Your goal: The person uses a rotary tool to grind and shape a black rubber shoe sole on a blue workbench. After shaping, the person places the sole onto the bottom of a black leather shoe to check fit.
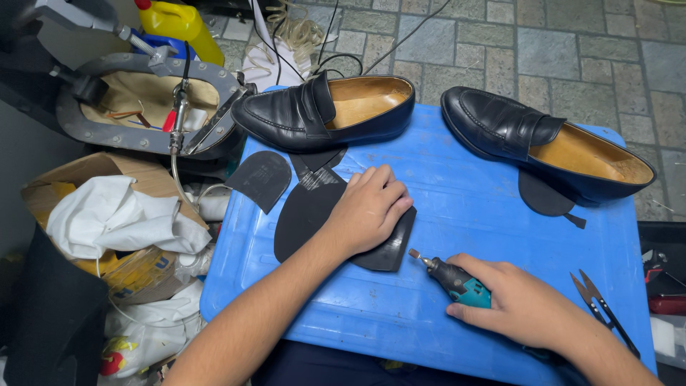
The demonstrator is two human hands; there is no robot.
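Pressing down with fingers flat and together, your left hand held a black rubber sole piece against the blue plastic lid that served as your work surface. Your palm covered the middle of the sole piece, and its rear edge showed beyond your fingertips. Your right hand was wrapped around a small rotary tool with a teal and black body; its grinding tip pointed left and stood just beside the sole piece's edge, though contact could not be confirmed.

Elsewhere in the head view, a black heel piece lay at the lid's left edge. One black loafer sat at the far side on its side, and a second loafer rested to the right over another dark sole piece. Thread snips lay near your right wrist. A cardboard box of white rags stood to the left of the lid.
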